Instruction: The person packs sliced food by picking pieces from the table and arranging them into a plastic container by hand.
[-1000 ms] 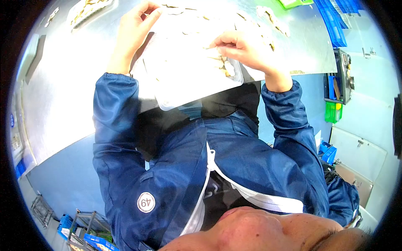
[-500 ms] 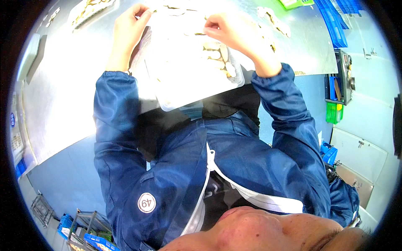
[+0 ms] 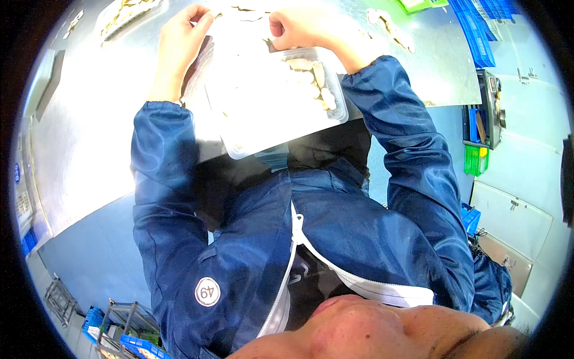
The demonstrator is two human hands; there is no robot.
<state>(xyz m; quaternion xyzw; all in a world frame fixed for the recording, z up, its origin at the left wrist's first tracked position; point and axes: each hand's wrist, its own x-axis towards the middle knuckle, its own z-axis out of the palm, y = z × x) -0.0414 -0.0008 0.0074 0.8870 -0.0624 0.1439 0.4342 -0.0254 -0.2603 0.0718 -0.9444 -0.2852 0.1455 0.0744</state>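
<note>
Metal table (image 3: 78, 161): my right hand (image 3: 302, 27) has moved to tray's (image 3: 342, 112) far edge, uncovering pale pieces (image 3: 319, 74). Fingers curled; left hand (image 3: 184, 39) near-pinched, off tray's far-left. Can't tell either hold.

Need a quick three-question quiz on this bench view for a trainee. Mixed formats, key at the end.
1. Of the left hand and the right hand, which is closer to the green item at the picture's top edge? (a) left (b) right
2. True or false: the clear tray nearest the body holds pale pieces.
3. Fill in: the round patch on the blue jacket reads ___.

Key: 1 b; 2 true; 3 49
</note>
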